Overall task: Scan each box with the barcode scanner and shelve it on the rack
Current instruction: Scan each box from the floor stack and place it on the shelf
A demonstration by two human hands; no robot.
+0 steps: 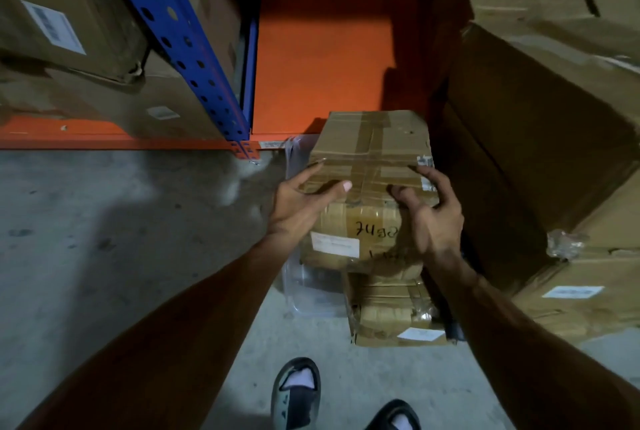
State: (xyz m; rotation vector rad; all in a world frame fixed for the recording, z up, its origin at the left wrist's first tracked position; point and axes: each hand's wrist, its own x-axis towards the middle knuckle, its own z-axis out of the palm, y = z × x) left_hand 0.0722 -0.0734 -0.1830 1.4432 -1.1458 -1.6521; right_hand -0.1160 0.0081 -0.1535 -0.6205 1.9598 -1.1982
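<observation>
A taped brown cardboard box with a white label and handwriting on its near face is held in front of the rack's low orange shelf. My left hand grips its left near edge, thumb on top. At the right near edge, my right hand grips it with curled fingers. The box's far end reaches over the shelf's front lip. A second, smaller taped box lies on the floor right below it. No barcode scanner is in view.
A blue rack upright stands left of the orange bay. Cardboard boxes fill the shelf to its left. Large cartons are stacked at the right. A clear plastic sheet lies on the concrete floor. My sandalled feet are at the bottom.
</observation>
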